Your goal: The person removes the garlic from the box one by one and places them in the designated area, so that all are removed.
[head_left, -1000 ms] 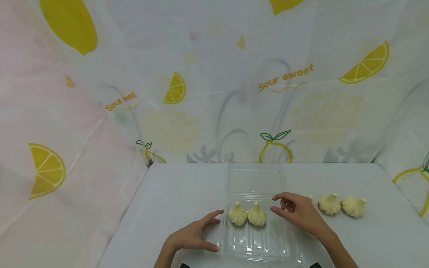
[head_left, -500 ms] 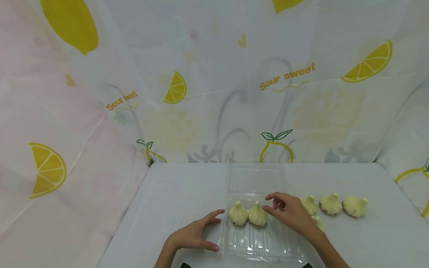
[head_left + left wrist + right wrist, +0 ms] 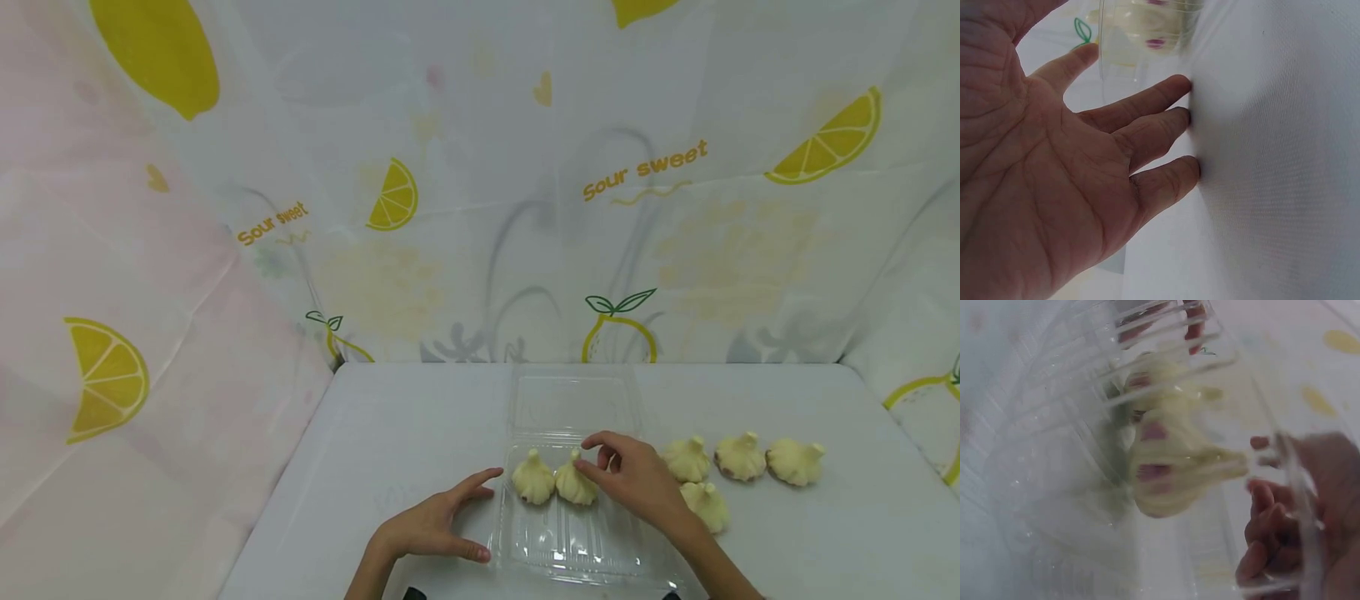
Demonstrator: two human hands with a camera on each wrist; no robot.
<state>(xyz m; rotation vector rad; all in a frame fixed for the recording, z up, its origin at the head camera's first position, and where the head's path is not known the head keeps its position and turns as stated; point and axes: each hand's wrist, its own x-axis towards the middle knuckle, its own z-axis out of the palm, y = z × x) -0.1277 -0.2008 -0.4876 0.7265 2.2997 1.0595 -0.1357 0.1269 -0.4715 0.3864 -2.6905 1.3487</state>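
Observation:
A clear plastic clamshell tray (image 3: 585, 550) lies open on the white table, its lid (image 3: 573, 404) folded back. Two garlic bulbs sit side by side in the tray's far end, a left bulb (image 3: 532, 481) and a right bulb (image 3: 573, 487). My right hand (image 3: 633, 479) reaches over the tray's right side. Its thumb and curled index finger stand at the right bulb's stem. Through the tray wall (image 3: 1054, 487) that bulb (image 3: 1166, 469) points its stem at my fingertips (image 3: 1260, 490); I cannot tell whether they pinch it. My left hand (image 3: 431, 529) rests flat against the tray's left edge.
Several loose garlic bulbs lie on the table right of the tray, three in a row (image 3: 738, 456) and one nearer (image 3: 705, 506). A lemon-print cloth (image 3: 480, 208) hangs behind and on both sides. My left fingers (image 3: 1166, 125) press on the white tabletop.
My right hand has slid left across the tray to the right bulb, uncovering two loose bulbs behind it. The left hand and the tray have stayed put.

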